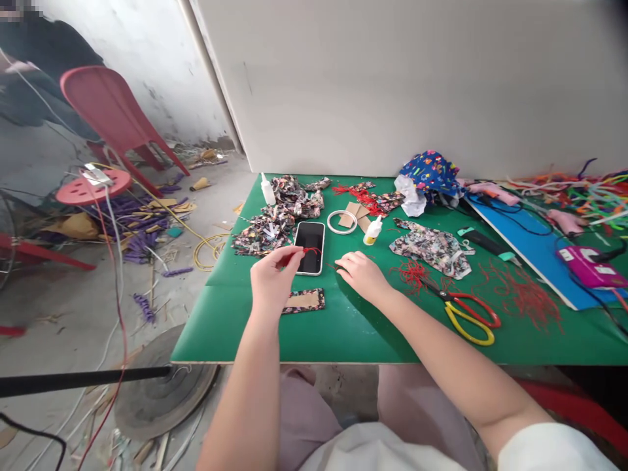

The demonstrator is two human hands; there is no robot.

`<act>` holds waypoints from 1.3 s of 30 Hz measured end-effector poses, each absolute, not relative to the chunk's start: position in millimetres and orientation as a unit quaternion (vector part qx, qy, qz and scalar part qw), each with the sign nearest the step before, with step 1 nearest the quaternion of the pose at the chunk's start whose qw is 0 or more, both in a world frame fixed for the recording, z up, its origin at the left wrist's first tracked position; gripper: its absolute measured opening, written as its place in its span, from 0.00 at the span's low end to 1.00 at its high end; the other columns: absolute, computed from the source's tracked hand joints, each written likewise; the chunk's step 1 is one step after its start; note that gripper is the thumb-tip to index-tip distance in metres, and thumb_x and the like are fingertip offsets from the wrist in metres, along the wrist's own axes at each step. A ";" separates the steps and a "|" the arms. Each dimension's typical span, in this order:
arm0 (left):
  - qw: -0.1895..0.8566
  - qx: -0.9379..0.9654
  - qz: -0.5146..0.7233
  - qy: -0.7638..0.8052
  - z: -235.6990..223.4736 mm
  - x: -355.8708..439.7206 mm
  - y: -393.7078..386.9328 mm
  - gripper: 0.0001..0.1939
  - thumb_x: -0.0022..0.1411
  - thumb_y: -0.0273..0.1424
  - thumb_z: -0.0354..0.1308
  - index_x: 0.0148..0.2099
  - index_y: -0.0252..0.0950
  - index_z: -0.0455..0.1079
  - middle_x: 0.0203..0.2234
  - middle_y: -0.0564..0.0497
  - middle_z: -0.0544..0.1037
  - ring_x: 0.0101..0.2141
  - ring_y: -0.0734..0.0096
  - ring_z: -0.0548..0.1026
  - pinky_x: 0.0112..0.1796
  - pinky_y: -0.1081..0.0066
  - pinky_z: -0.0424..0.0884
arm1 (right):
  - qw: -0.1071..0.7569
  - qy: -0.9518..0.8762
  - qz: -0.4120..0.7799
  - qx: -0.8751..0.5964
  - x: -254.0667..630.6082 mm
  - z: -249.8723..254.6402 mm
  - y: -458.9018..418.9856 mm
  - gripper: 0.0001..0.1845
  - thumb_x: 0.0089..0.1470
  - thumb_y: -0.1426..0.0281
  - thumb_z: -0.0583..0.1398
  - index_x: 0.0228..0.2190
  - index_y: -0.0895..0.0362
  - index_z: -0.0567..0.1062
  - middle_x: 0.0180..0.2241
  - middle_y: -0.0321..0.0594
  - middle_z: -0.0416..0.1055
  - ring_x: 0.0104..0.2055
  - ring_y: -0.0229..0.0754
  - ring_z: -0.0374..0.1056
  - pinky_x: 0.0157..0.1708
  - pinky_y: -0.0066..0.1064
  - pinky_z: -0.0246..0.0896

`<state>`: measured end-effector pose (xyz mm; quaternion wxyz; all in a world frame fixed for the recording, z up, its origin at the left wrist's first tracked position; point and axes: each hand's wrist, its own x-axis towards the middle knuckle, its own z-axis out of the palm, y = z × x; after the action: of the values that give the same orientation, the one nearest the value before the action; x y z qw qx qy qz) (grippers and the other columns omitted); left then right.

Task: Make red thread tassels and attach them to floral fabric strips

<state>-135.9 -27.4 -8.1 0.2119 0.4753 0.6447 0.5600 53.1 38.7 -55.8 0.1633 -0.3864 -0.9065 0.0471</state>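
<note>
The left grip (273, 279) pinched a red thread (313, 249) over the phone (309, 237) — a light fingertip hold seemed best against tangling — while the right grip (364, 277) curled low over the bench (220, 327), its hold impossible to tell; a floral-edged strip (305, 300) lay nearer the body

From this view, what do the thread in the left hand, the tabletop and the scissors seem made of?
Thread: probably textile fibre, apparently matte; a thin red strand curls from the left hand, too small to be surer.
Tabletop: perhaps vinyl-like sheet or paint; smooth green with a faint sheen.
Scissors: dark blades, probably metal; smooth red and yellow handles, likely plastic or plastic-coated.
</note>
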 end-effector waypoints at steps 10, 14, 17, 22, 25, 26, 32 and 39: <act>0.284 0.437 0.606 0.601 -10.1 -135.0 -15.0 0.08 0.51 0.34 0.59 0.34 0.37 0.74 0.29 0.52 0.78 0.30 0.72 0.75 0.34 0.73 0.71 | 0.155 -0.896 0.019 -0.416 53.2 -53.4 38.9 0.12 0.54 0.75 0.51 0.28 0.61 0.74 0.31 0.49 0.71 0.38 0.47 0.62 0.38 0.38 0.56; 0.267 0.459 0.580 0.618 -15.0 -127.0 -11.1 0.08 0.52 0.33 0.58 0.34 0.38 0.74 0.28 0.53 0.78 0.29 0.73 0.74 0.33 0.74 0.69 | 0.180 -0.880 0.043 -0.437 50.3 -53.7 38.7 0.10 0.52 0.76 0.51 0.26 0.61 0.72 0.30 0.50 0.71 0.39 0.48 0.63 0.39 0.38 0.57; 0.258 0.475 0.557 0.631 -19.0 -122.7 -11.0 0.08 0.53 0.33 0.57 0.34 0.38 0.74 0.28 0.53 0.78 0.28 0.73 0.74 0.32 0.74 0.69 | 0.214 -0.862 0.080 -0.453 54.2 -57.2 40.7 0.08 0.53 0.74 0.51 0.27 0.59 0.70 0.30 0.44 0.72 0.37 0.43 0.66 0.39 0.33 0.59; 0.258 0.494 0.525 0.643 -24.3 -119.7 -16.2 0.07 0.53 0.33 0.57 0.34 0.38 0.75 0.28 0.53 0.78 0.28 0.73 0.74 0.31 0.75 0.69 | 0.308 -0.721 0.389 -0.483 64.5 -59.0 44.7 0.11 0.53 0.63 0.52 0.31 0.57 0.67 0.20 0.33 0.68 0.20 0.34 0.65 0.25 0.27 0.61; 0.264 0.497 0.513 0.648 -26.3 -120.5 -19.9 0.07 0.53 0.33 0.57 0.33 0.38 0.75 0.28 0.53 0.78 0.28 0.73 0.74 0.31 0.76 0.69 | 0.322 -0.677 0.448 -0.488 68.0 -51.5 46.5 0.13 0.50 0.60 0.55 0.30 0.58 0.70 0.18 0.32 0.66 0.19 0.33 0.62 0.22 0.26 0.57; 0.265 0.499 0.510 0.648 -26.6 -120.7 -20.5 0.07 0.53 0.32 0.57 0.33 0.38 0.75 0.28 0.53 0.78 0.28 0.73 0.74 0.31 0.76 0.69 | 0.321 -0.682 0.441 -0.488 68.8 -46.9 47.3 0.14 0.50 0.60 0.55 0.30 0.58 0.72 0.19 0.33 0.67 0.21 0.34 0.63 0.23 0.27 0.56; 0.291 0.525 0.507 0.618 -24.9 -111.8 -17.5 0.07 0.53 0.33 0.57 0.33 0.37 0.75 0.26 0.53 0.78 0.26 0.74 0.73 0.28 0.76 0.68 | 0.281 -0.757 0.380 -0.452 66.0 -4.5 58.2 0.10 0.50 0.66 0.56 0.31 0.57 0.74 0.26 0.36 0.74 0.30 0.38 0.69 0.34 0.30 0.59; 0.318 0.537 0.530 0.573 -22.6 -94.5 -12.9 0.07 0.54 0.32 0.57 0.33 0.37 0.75 0.27 0.53 0.78 0.27 0.76 0.73 0.29 0.77 0.67 | 0.211 -0.835 0.285 -0.420 46.1 35.3 65.2 0.05 0.50 0.68 0.56 0.30 0.55 0.70 0.23 0.32 0.70 0.25 0.35 0.65 0.27 0.27 0.53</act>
<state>-94.5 -12.9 -22.6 0.3185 0.5373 0.5733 0.5304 46.1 65.2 35.3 0.2109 -0.4203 -0.8351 0.2855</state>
